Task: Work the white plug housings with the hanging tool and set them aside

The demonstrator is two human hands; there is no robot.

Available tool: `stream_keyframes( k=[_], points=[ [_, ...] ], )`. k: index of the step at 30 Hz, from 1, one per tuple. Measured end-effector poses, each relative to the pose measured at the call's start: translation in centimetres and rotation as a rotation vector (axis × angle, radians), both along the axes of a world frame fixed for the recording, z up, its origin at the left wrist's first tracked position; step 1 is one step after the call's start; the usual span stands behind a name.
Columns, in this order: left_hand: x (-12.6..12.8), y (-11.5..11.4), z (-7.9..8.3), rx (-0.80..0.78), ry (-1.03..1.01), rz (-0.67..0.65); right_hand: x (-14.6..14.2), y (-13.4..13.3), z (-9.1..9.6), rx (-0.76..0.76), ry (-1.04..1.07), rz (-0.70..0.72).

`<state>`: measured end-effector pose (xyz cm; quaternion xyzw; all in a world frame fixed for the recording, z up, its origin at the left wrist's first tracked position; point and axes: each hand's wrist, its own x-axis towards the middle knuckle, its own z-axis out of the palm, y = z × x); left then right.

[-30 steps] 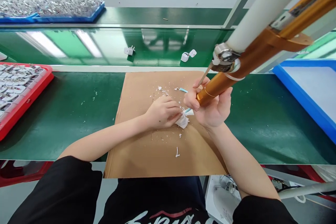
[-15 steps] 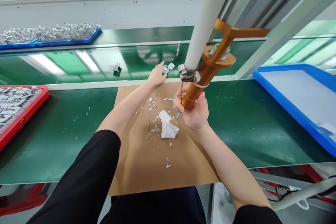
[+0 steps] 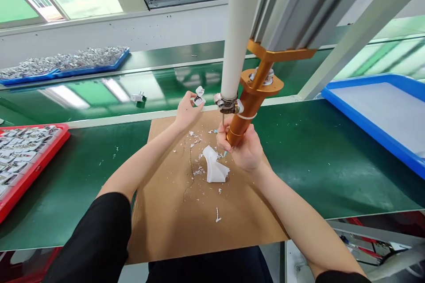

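Observation:
My right hand [image 3: 244, 148] is closed round the orange barrel of a glue dispenser gun [image 3: 249, 97] that carries a long white tube, held nearly upright over the brown cardboard mat [image 3: 186, 216]. Its blue tip points down beside a crumpled white tissue [image 3: 215, 171] lying on the mat. My left hand [image 3: 186, 110] is stretched to the mat's far edge and pinches a small white plug part [image 3: 199, 96] lifted off the conveyor belt. White glue scraps are scattered over the mat between the hands.
Another white plug [image 3: 137, 97] lies on the shiny green belt [image 3: 99, 93]. A red tray [image 3: 23, 159] of parts sits at the left, a blue tray [image 3: 378, 115] at the right, and blue trays of metal parts [image 3: 63, 64] far left. A metal frame post rises at upper right.
My left hand let go of the tissue, reached out to the belt and picked up the white plug part. The dispenser gun swung from slanted to nearly upright, and the view tilted up.

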<state>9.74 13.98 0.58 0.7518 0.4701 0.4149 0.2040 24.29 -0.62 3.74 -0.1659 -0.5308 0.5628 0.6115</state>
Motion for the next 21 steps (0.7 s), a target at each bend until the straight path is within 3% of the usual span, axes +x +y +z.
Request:
stream_keyframes(
  k=[2,5,8,12,15,21],
  points=[
    [-0.6,-3.9,-0.2,-0.057,-0.105,0.009,0.3,0.2,0.0,0.021,-0.002,-0.004],
    [-1.8,-9.9,-0.8,-0.134,-0.101,-0.176,1.0,0.4,0.3,0.067,-0.026,-0.019],
    [-2.7,-13.8,-1.5,-0.146,-0.018,-0.396,2.0,0.6,1.0,0.056,-0.086,-0.027],
    [-2.9,-15.0,-2.8,-0.121,0.134,-0.545,2.9,0.4,2.0,0.006,-0.157,-0.013],
    [-2.6,-15.0,-3.5,-0.071,0.165,-0.564,3.2,-0.1,2.4,0.003,-0.22,0.067],
    [-2.0,-15.6,-3.5,-0.161,0.108,-0.58,1.7,-1.1,2.3,0.067,-0.173,0.149]
  ],
)
